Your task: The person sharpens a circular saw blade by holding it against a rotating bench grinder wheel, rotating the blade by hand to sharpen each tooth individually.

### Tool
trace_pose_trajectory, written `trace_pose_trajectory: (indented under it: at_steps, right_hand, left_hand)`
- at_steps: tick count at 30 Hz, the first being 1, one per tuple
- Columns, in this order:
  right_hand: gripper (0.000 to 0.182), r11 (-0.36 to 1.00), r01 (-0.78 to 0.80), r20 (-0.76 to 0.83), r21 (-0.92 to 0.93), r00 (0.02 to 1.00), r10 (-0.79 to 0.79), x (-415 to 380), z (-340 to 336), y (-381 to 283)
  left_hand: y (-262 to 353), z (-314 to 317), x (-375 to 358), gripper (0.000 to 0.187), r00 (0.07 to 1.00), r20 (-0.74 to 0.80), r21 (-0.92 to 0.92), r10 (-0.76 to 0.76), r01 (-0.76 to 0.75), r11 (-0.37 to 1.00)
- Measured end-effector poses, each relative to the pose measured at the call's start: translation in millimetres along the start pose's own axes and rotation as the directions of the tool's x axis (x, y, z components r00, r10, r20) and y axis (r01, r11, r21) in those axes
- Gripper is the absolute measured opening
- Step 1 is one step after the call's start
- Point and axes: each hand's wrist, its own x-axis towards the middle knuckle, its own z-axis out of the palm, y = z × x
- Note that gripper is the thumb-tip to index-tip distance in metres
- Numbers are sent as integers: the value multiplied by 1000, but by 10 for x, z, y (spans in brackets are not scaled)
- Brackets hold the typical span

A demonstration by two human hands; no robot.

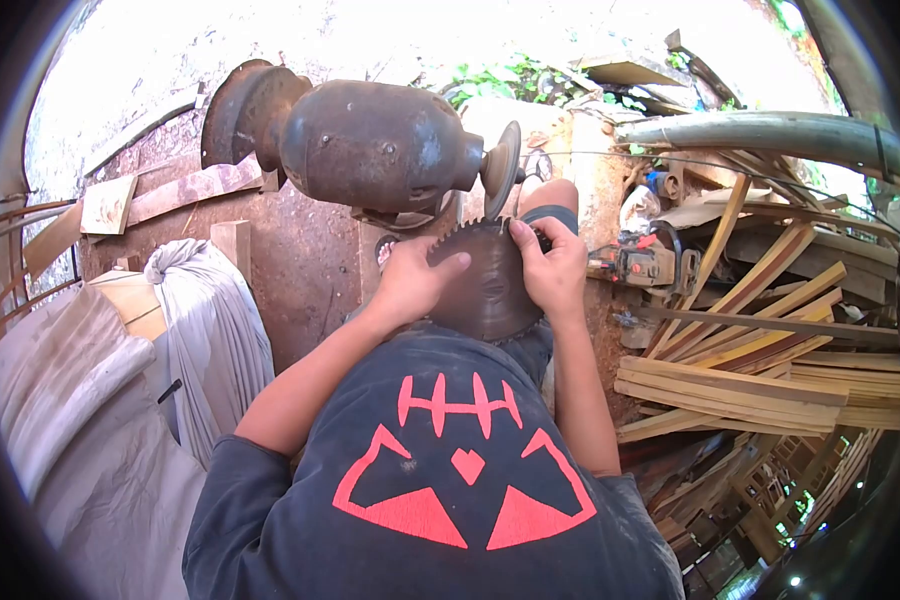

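Note:
A dark, round circular saw blade [488, 283] is held in front of my lap, its toothed edge up. My left hand [417, 279] grips the blade's left side, thumb lying on the near face and fingers hidden behind. At the upper right rim, my right hand [552, 262] pinches the blade near its teeth. Just beyond the teeth is a thin grinding wheel [502, 168], mounted on the shaft of a rusty bench motor [375, 140]. The blade's top edge sits close below the wheel.
A larger rusty disc [247, 112] is at the motor's left end. Grey cloth [210, 330] drapes over something at left. To the right lie a chainsaw [642, 262], stacked wooden strips [735, 390] and a thick grey pipe [760, 132].

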Motion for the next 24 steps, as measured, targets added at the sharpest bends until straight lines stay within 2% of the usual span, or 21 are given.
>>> trace_pose_trajectory:
  at_steps: [5, 11, 14, 17, 19, 20, 24]
  right_hand:
    - [34, 1000, 10, 9, -2, 1000, -10, 9, 4, 10]
    - [40, 996, -29, 88, -79, 995, 36, 40, -124, -187]
    - [42, 987, -73, 120, -140, 989, 90, 48, -195, -127]
    - [45, 974, -150, 149, -168, 973, 175, 54, -263, 7]
    - [46, 968, -199, 136, -155, 966, 220, 19, -274, 39]
    - [46, 974, -177, 126, -140, 973, 195, -10, -263, 54]
    - [47, 987, -129, 108, -94, 984, 138, -75, -179, 58]
  left_hand:
    - [102, -15, -46, 29, 1000, 8, 42, -18, 17, 999]
    - [-119, 37, -30, 35, 999, 15, -136, 44, -41, 990]
    - [-136, 78, -73, 34, 996, 90, -262, 0, 24, 965]
    - [-261, 166, -48, 36, 990, 141, -467, 27, 42, 883]
    - [-283, 177, -62, 35, 989, 148, -467, 2, 68, 881]
    - [-289, 181, -65, 35, 988, 152, -467, -10, 80, 880]
    - [-202, 61, -82, 36, 977, 195, -307, -87, 145, 940]
